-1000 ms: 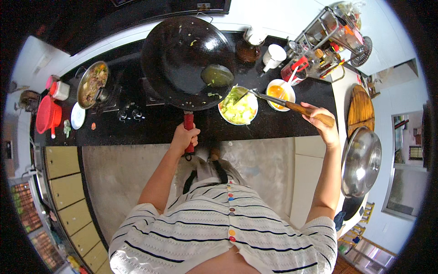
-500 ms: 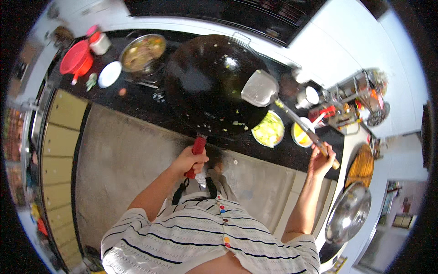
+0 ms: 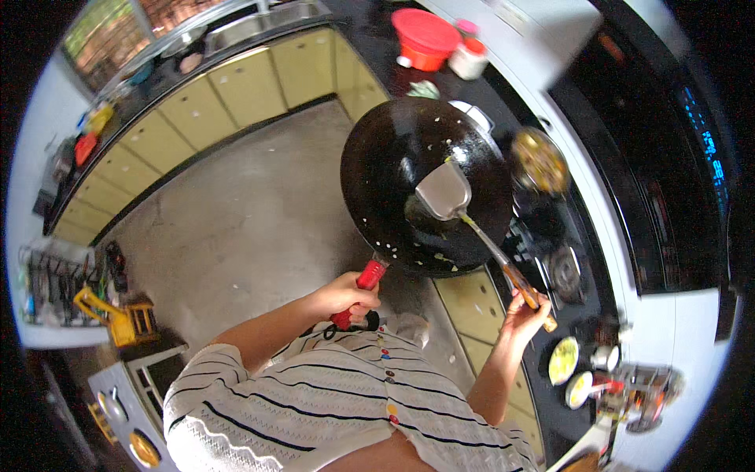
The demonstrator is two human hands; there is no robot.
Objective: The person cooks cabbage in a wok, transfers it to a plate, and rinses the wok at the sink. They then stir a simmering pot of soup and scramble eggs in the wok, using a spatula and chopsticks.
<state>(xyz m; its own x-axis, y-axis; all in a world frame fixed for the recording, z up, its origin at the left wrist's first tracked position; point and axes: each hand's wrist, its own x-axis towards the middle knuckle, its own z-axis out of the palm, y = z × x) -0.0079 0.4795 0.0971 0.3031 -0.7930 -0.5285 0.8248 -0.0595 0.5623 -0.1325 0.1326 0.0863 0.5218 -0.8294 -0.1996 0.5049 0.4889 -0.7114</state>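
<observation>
My left hand [image 3: 346, 297] is closed round the red handle of a large black wok [image 3: 377, 169], which is held up off the stove. Small pale food bits cling to the wok's inside, mostly near its handle side. With its fingers wrapped round a wooden grip, my right hand [image 3: 523, 316] holds a wok spatula [image 3: 445, 191]. The spatula's broad metal blade is over the wok's bowl; whether it touches the metal I cannot tell.
Beyond the wok are a red basin [image 3: 425, 35], a red-lidded jar [image 3: 469, 59] and a partly hidden white plate [image 3: 474, 118]. A pot of food [image 3: 540, 161] and a bare burner [image 3: 565, 272] lie right. Bowls of cut vegetables [image 3: 563, 361] and yellow food [image 3: 579, 389] sit lower right.
I have turned left, carrying the wok and spatula off the stove toward the counter's left part. The spatula blade has shifted from the wok's right rim to over its middle. Both grips stay closed.
</observation>
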